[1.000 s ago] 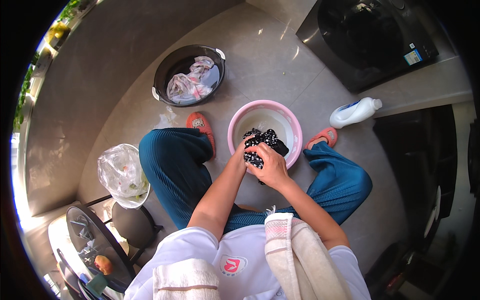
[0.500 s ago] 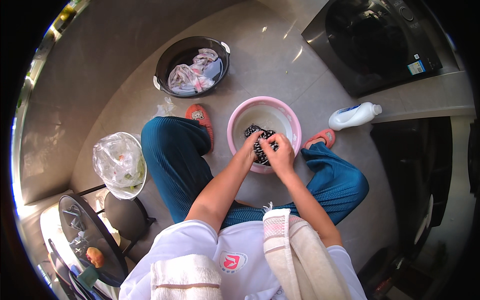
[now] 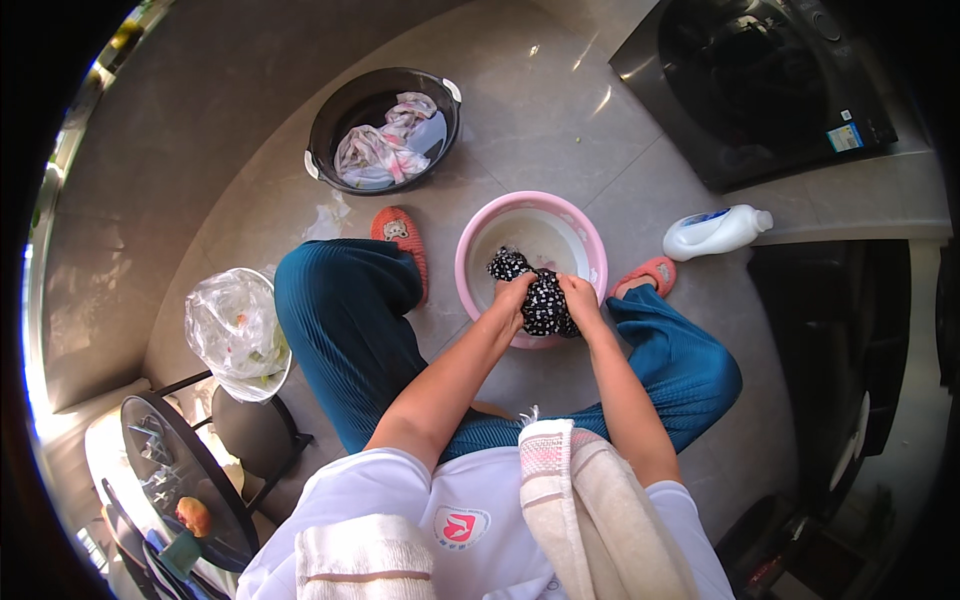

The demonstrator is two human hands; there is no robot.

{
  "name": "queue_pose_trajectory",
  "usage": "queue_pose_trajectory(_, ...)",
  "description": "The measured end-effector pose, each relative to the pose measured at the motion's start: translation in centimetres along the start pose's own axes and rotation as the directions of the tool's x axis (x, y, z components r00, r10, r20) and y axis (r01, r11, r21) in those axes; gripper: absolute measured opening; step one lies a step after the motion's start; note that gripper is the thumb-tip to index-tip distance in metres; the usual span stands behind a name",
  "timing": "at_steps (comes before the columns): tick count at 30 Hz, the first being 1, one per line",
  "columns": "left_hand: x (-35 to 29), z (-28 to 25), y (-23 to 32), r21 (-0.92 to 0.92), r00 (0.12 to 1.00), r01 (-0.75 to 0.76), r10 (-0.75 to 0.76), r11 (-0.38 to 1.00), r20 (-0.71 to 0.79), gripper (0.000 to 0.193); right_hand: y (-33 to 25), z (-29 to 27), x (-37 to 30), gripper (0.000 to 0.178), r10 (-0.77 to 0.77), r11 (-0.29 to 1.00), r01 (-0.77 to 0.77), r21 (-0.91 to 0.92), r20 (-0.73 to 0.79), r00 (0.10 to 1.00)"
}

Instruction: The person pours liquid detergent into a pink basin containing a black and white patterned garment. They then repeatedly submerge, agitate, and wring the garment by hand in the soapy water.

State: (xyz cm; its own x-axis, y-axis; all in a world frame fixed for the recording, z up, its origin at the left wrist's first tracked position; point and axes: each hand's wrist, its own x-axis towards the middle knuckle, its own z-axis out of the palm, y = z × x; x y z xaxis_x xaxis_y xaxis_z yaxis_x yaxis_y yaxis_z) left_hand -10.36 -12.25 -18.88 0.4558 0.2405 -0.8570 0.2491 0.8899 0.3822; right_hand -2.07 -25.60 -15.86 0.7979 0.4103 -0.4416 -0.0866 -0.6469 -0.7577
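Note:
Over a pink-rimmed basin (image 3: 468, 235) on the floor, my two hands stretch a black-and-white patterned cloth (image 3: 546, 306) between them. Its left side is gripped by my left hand (image 3: 515, 298), with part of the cloth bunched beyond my fingers toward the basin's middle. My right hand (image 3: 580, 300) has its fingers closed on the right side. Between the hands the fabric hangs spread out above the near rim. What garment it is, if any, cannot be made out. Pale, cloudy water (image 3: 540, 235) shows inside the basin behind the cloth.
A dark tub (image 3: 320, 130) holding wet pinkish-white cloth stands at the far left. A white bottle (image 3: 715, 232) lies right of the basin, below a dark washing machine (image 3: 740, 90). A plastic-lined bin (image 3: 235, 320) is beside my left knee, near a black rack (image 3: 190, 470).
My right hand has moved a little to the right, and the cloth has opened from a bunched wad into a wider spread between my hands.

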Motion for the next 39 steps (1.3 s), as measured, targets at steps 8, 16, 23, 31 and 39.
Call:
queue_pose_trajectory(8,2.0,-0.5,0.7,0.002,0.996,-0.082,0.082,0.997,-0.025,0.068,-0.5,-0.3,0.4,0.109,-0.036,0.968,0.121,-0.219,0.358,0.933)
queue_pose_trajectory(16,2.2,-0.2,3.0,0.208,0.996,-0.074,0.06,0.975,0.072,0.082,0.3,0.6,7.1,0.1,0.132,0.929,-0.082,-0.36,0.118,0.984)
queue_pose_trajectory(23,4.5,-1.5,3.6,0.279,0.995,0.026,0.001,0.96,-0.097,0.075,1.2,4.8,9.8,0.093,0.149,0.776,-0.154,-0.612,-0.059,0.987)
queue_pose_trajectory(31,6.1,-2.0,2.9,0.304,0.982,0.118,-0.067,0.945,-0.175,0.08,3.7,6.3,15.0,0.099,0.329,0.702,-0.196,-0.685,0.067,0.942)
queue_pose_trajectory(39,6.3,-2.8,2.6,0.302,0.988,-0.022,0.068,0.953,-0.14,0.091,1.5,7.2,10.7,0.079,0.208,0.71,-0.167,-0.685,-0.023,0.978)
